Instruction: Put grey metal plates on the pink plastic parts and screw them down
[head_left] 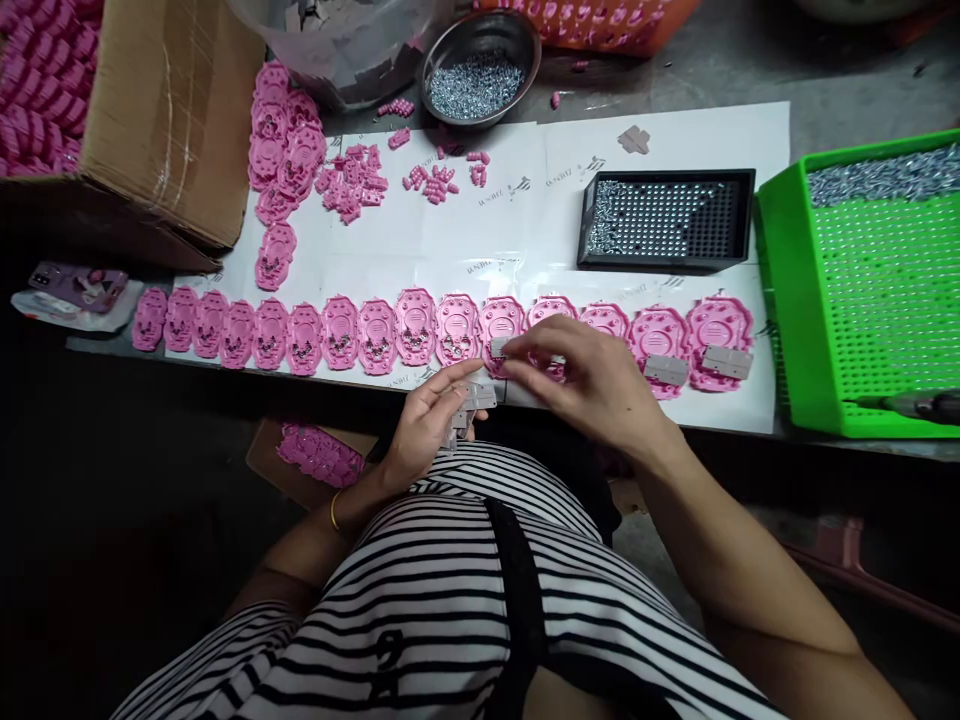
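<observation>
A row of pink plastic shells [340, 332] lies along the table's front edge, several with small metal parts inside. My left hand [424, 430] grips a small bunch of grey plastic plates [480, 397] just below the row. Thumb and fingers of my right hand [585, 375] pinch a grey plate [497, 347] at the lower part of one pink shell [501, 317]; whether it sits flat there I cannot tell. Grey plates also cover the lower parts of the two rightmost shells, such as this plate [727, 362]. My right hand partly hides the shells beneath it.
Behind the row are a black perforated tray [667, 262] of screws, loose pink pieces [351, 185] and a metal bowl [531, 50] of screws. A green basket [787, 300] with a screwdriver-like tool [930, 405] stands right. A cardboard box [161, 120] stands left.
</observation>
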